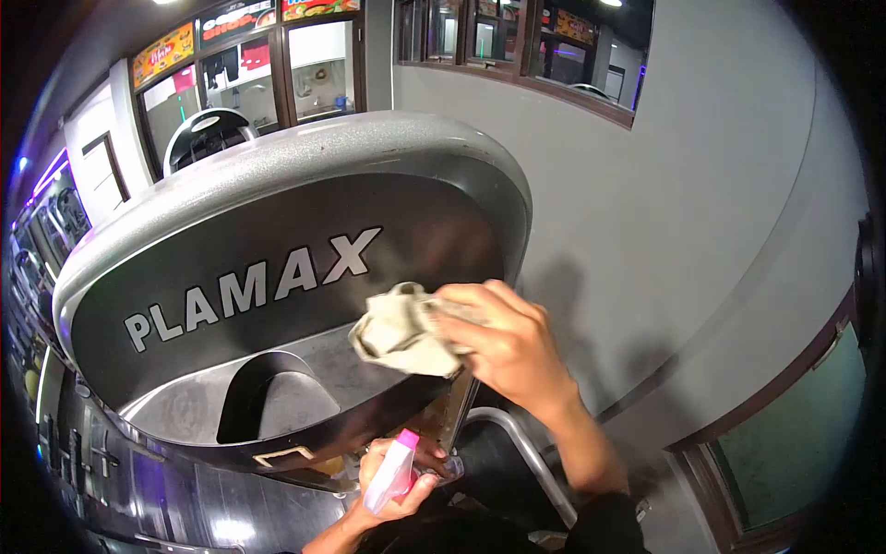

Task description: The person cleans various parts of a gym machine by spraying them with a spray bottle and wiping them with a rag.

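Note:
A crumpled beige cloth (401,331) is gripped in my right hand (503,346), raised in front of the black panel lettered PLAMAX (254,286). Lower down, my left hand (401,489) is wrapped round a spray bottle with a pink and white top (395,471). The bottle's lower part is mostly hidden by the hand. Below the lettering, the grey tray (198,402) of the machine has a dark rounded recess (277,402). A silver-grey rim (314,148) curves over the panel.
A curved metal rail (526,443) stands beside my right forearm. The grey wall (701,185) rises on the right, with a framed glass panel (794,443) low down. Windows with coffee shop signs (238,20) are behind the machine. Gym equipment stands at the far left.

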`<state>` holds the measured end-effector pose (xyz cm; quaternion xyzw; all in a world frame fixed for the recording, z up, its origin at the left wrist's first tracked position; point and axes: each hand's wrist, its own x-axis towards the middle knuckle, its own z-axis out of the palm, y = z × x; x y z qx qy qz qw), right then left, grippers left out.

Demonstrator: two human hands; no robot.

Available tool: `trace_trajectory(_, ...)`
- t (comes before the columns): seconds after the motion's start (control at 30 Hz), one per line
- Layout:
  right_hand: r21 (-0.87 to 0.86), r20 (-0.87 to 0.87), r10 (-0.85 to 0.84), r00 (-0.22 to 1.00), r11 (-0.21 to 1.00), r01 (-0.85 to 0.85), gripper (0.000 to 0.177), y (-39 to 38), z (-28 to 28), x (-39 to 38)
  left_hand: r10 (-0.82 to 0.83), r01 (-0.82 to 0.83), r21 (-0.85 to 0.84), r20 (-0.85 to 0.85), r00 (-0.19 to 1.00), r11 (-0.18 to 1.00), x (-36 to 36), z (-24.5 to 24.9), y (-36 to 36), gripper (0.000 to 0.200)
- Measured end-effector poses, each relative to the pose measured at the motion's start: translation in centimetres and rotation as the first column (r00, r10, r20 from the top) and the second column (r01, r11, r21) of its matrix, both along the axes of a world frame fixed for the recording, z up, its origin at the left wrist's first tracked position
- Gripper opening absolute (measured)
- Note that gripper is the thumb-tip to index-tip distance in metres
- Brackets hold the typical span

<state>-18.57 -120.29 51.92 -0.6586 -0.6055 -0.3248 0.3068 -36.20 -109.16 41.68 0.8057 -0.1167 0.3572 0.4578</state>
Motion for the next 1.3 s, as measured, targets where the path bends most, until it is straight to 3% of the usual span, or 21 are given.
trace_trajectory(0.03,-0.002,0.007,0.006,1.0,1.0,-0.006,0.026,0.9,0.8,-0.2,0.006,-0.006,-0.002,0.007,1.0,1.0,0.1,-0.3,-0.4,0.014)
trace_trajectory(0.13,-0.148,0.093,0.184,0.978,0.974,-0.169,0.025,4.7,2.3,-1.2,0.031,-0.01,-0.357,0.052,0.998,0.934,0.6,-1.7,-1.5,0.011)
trace_trajectory(0.17,-0.175,0.117,0.19,0.975,0.97,-0.169,0.024,5.6,2.6,-1.6,0.038,-0.014,-0.354,0.059,0.998,0.935,0.7,-1.8,-1.4,0.011)
trace_trajectory(0.23,-0.227,0.169,0.139,0.976,0.969,-0.099,0.025,5.6,3.5,-2.1,0.077,-0.067,-0.187,0.05,0.996,0.98,0.8,-1.8,-0.8,0.013)
trace_trajectory(0.3,-0.218,0.086,0.178,0.98,0.963,-0.156,0.023,4.6,3.2,-1.3,0.131,-0.127,-0.085,0.04,0.991,0.988,0.6,-1.6,-0.6,0.015)
trace_trajectory(0.37,-0.274,-0.099,0.131,0.986,0.949,-0.153,0.034,2.5,3.1,0.0,0.183,-0.184,0.025,0.03,0.983,0.983,0.2,-1.3,-0.3,0.022)
trace_trajectory(0.43,-0.275,-0.165,0.03,0.986,0.959,-0.075,0.046,0.0,3.3,0.5,0.093,-0.094,0.069,0.02,0.995,0.993,-0.1,-1.2,0.2,0.039)
trace_trajectory(0.47,-0.269,-0.164,0.04,0.986,0.96,-0.084,0.046,-0.8,3.1,0.6,0.102,-0.105,0.193,0.025,0.994,0.976,-0.6,-0.6,0.7,0.052)
trace_trajectory(0.5,-0.242,-0.148,-0.012,0.989,0.97,-0.024,0.045,-1.5,2.8,0.6,0.11,-0.113,0.199,0.027,0.994,0.973,-1.1,-0.2,0.9,0.052)
trace_trajectory(0.57,-0.208,-0.134,-0.058,0.989,0.978,0.029,0.045,-1.4,2.5,0.6,-0.062,0.058,-0.052,-0.075,0.995,0.997,-2.3,0.9,1.2,0.042)
trace_trajectory(0.6,-0.172,-0.032,-0.076,0.997,0.983,0.069,0.047,-1.2,2.4,0.7,-0.215,0.215,0.002,-0.078,0.974,0.977,-2.6,3.0,2.3,0.03)
trace_trajectory(0.63,-0.133,0.07,-0.096,0.993,0.986,0.104,0.049,-0.8,2.3,0.8,-0.286,0.239,-0.224,-0.205,0.936,0.945,-3.7,4.4,2.5,0.019)
trace_trajectory(0.7,-0.062,0.114,-0.076,0.991,0.995,0.083,0.047,0.8,2.7,0.6,-0.354,0.272,-0.28,-0.304,0.885,0.921,-5.3,6.7,3.8,0.036)
trace_trajectory(0.73,0.049,0.118,-0.052,0.992,0.998,0.046,0.045,1.7,3.2,0.4,-0.331,0.294,-0.156,-0.359,0.873,0.943,-6.2,7.2,5.4,0.037)
trace_trajectory(0.77,0.161,0.123,-0.029,0.992,0.987,0.009,0.043,2.5,3.7,0.2,-0.338,0.261,-0.307,-0.231,0.912,0.915,-7.4,7.7,5.4,0.04)
trace_trajectory(0.83,0.258,0.111,-0.058,0.992,0.966,0.027,0.042,3.7,4.7,0.1,-0.497,0.31,-0.593,-0.179,0.849,0.743,-9.3,11.0,6.0,0.039)
trace_trajectory(0.93,0.369,-0.145,0.065,0.987,0.929,-0.007,0.039,4.7,4.7,0.6,-0.442,0.263,-0.554,-0.218,0.87,0.79,-10.6,14.6,8.8,0.045)
trace_trajectory(1.03,0.493,-0.151,0.107,0.983,0.87,-0.019,0.037,4.5,4.8,0.9,-0.27,0.083,-0.53,-0.285,0.92,0.844,-10.1,19.7,9.2,0.037)
trace_trajectory(1.1,0.593,-0.216,0.165,0.962,0.805,-0.005,0.035,4.4,4.3,1.5,-0.178,0.016,-0.397,-0.374,0.91,0.918,-8.7,21.8,9.8,0.032)
trace_trajectory(1.23,0.648,-0.256,0.175,0.951,0.761,0.035,0.033,3.6,3.3,2.0,0.009,-0.115,-0.172,-0.52,0.854,0.978,-5.5,22.5,10.8,0.029)
trace_trajectory(1.3,0.654,-0.288,0.167,0.943,0.754,0.066,0.03,3.1,2.8,2.2,-0.018,-0.071,-0.156,-0.504,0.863,0.985,-3.4,22.1,11.0,0.029)
